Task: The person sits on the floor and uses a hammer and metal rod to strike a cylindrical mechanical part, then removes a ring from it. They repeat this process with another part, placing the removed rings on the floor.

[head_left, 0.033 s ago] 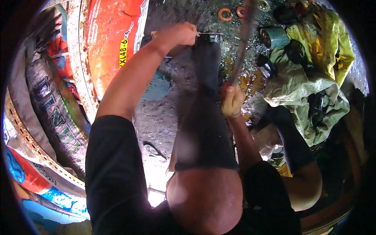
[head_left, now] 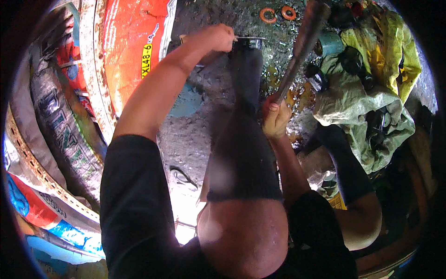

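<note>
A long dark bar [head_left: 297, 56] slants up over the grimy, apparently wet floor [head_left: 190, 149], its lower end in the closed grip of the right hand [head_left: 278, 120]. Farther forward, the outstretched left hand [head_left: 224, 38] clenches a thin rod [head_left: 251, 37]; sacks [head_left: 362, 102] flank both sides.

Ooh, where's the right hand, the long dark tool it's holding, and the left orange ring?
Right hand [head_left: 278, 121]: head view, its middle.
Long dark tool [head_left: 304, 39]: head view, its shaft.
Left orange ring [head_left: 269, 21]: head view, its lower edge.

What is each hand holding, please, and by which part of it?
The right hand grips a long dark tool by its narrow near end. The left hand holds a thin rod; the gripped part is hidden.
</note>
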